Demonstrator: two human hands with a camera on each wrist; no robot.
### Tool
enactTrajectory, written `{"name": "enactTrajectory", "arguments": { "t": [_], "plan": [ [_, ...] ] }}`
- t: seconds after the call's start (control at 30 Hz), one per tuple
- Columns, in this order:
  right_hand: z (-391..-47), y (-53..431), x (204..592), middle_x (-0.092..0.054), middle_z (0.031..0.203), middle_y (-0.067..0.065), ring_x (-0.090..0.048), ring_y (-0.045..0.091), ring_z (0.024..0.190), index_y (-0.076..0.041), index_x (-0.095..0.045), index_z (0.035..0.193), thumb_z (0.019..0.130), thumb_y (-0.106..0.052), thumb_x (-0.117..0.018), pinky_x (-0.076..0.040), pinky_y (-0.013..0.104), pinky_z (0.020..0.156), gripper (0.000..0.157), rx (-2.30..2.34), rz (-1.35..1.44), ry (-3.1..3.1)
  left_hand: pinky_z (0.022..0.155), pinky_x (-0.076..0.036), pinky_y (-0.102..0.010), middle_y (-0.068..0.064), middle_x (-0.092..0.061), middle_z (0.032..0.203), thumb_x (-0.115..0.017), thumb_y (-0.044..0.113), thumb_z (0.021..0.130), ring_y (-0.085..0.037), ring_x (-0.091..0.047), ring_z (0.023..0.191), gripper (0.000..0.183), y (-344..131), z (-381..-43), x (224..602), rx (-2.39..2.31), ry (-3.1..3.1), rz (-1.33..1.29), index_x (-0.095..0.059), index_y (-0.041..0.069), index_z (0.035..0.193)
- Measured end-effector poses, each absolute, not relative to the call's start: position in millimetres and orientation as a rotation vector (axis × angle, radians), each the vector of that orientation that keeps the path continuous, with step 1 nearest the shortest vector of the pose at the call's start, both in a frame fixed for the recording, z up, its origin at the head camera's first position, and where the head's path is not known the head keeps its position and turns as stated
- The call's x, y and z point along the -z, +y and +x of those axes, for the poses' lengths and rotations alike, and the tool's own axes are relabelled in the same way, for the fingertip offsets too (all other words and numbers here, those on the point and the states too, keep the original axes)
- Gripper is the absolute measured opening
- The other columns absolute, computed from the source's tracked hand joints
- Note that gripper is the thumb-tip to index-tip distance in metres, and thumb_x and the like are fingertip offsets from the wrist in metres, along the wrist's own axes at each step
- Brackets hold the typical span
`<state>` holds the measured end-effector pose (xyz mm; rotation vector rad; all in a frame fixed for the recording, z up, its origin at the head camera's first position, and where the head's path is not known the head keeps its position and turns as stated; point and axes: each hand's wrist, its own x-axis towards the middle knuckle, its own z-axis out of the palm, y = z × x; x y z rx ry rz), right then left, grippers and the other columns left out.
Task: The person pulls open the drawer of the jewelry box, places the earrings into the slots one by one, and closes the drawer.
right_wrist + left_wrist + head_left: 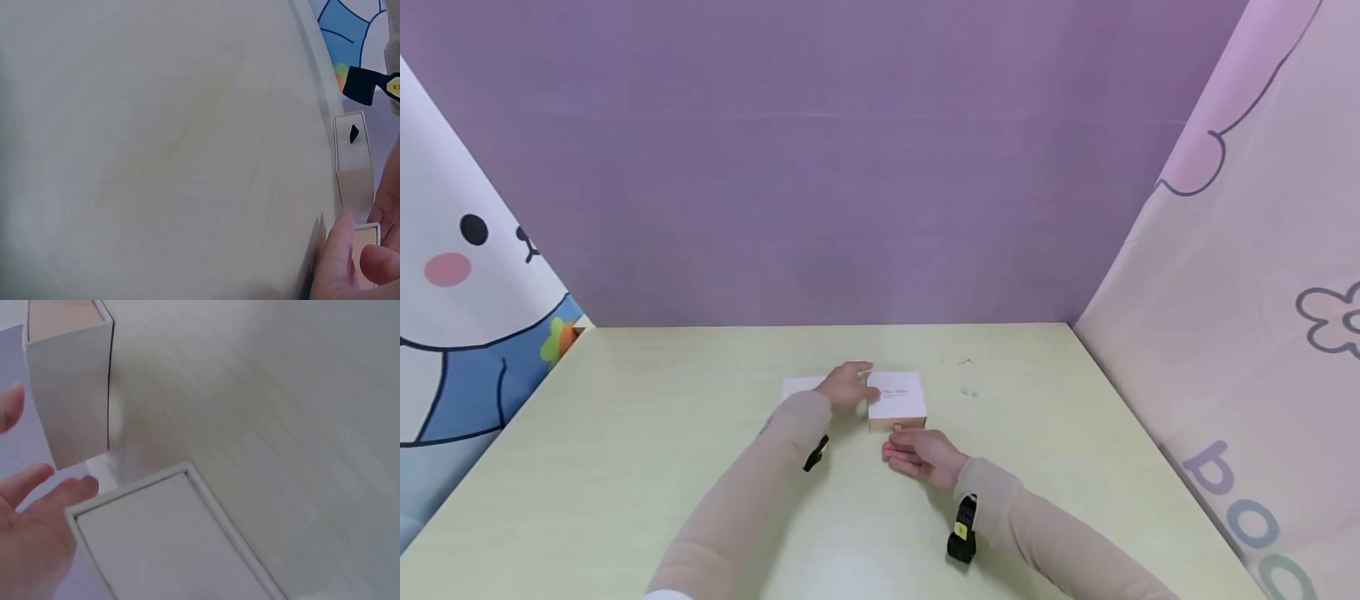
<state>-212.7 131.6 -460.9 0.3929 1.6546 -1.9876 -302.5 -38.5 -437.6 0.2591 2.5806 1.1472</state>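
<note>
A white box (895, 395) with small printed lettering and a tan front lies on the table. My left hand (845, 387) is at its left side, with fingertips at its edge and straight fingers. My right hand (925, 455) lies in front of it, fingers near a small tab on the tan front; in the right wrist view the thumb and a finger stand apart before the tan face. Partly hidden behind my left hand is a second white box (801, 386). In the right wrist view this second box (354, 164) has a black tab.
The pale table (700, 467) ends at a purple wall (820, 167) at the back. Printed panels stand at the left (475, 350) and right (1247, 317). Small dark marks (968, 392) lie on the table right of the box. Black straps are on both wrists.
</note>
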Motion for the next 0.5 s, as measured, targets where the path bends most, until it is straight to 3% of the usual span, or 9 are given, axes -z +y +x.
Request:
{"name": "enactTrajectory", "arguments": {
  "t": [0.5],
  "plan": [
    [-196, 120, 451, -0.066, 0.106, 0.016, -0.066, 0.019, 0.092, 0.011, -0.049, 0.122, 0.092, -0.008, -0.052, -0.051, 0.030, 0.088, 0.036, 1.926, 0.204, 1.619, 0.101, -0.040, -0.044, -0.012, -0.050, 0.134, -0.058, 0.021, 0.090, -0.036, -0.046, 0.122, 0.042, -74, -261, 425, -1.346, 2.680, 0.338, -0.052, 0.006, 0.129]
  ]
}}
